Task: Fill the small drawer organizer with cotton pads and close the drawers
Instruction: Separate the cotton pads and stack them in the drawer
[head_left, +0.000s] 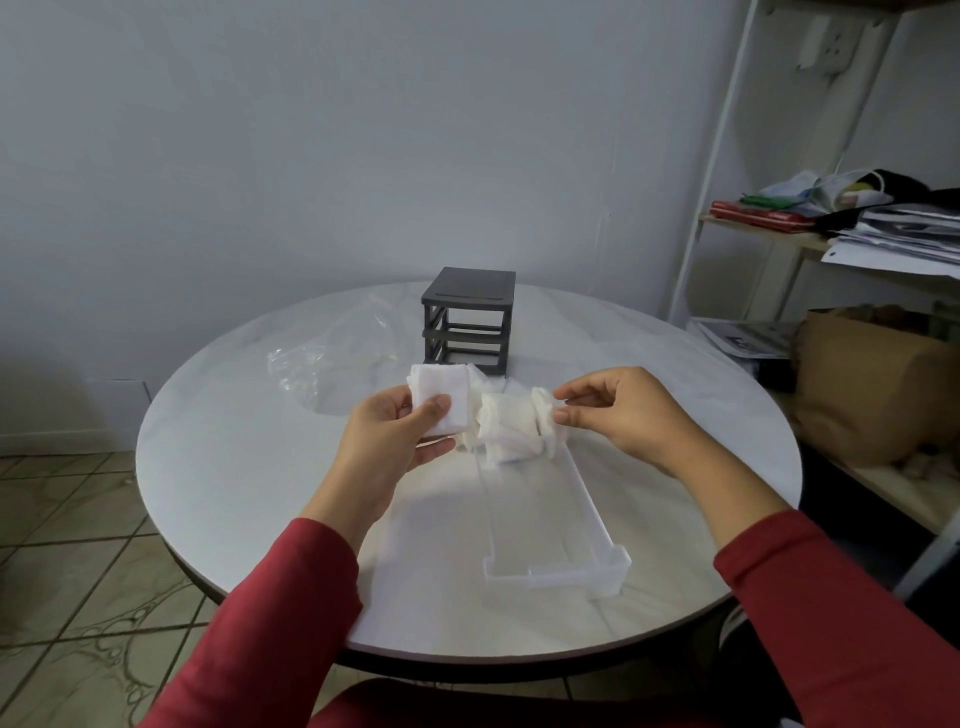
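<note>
A tiled floor (62, 545) shows at the far left, below a round, pale marble-look counter (234, 467). On the left part of the counter lies a crumpled clear plastic bag (311, 364).

Just right of the bag, the left grip (395, 441), a bare hand in a red sleeve (270, 623), is raised above the counter. Its thumb and curled fingers clamp a neat stack of square white cotton pads (441, 397).

Behind the hands, at the far middle of the counter, the dark grey organizer frame (467, 317) stands upright, its open front facing the person.

A clear plastic drawer (561, 574) lies out of the frame, on the counter. It runs from between the hands down to the near edge, with its front panel nearest the person. A loose heap of cotton pads (506, 426) sits at its far end.

The right grip (618, 410), also red-sleeved, hovers at the right side of that heap. Its thumb and forefinger pinch the edge of one pad (545, 415).

At the far right stands a white shelf unit (779, 239) stacked with papers. A brown paper bag (872, 384) sits lower down.
</note>
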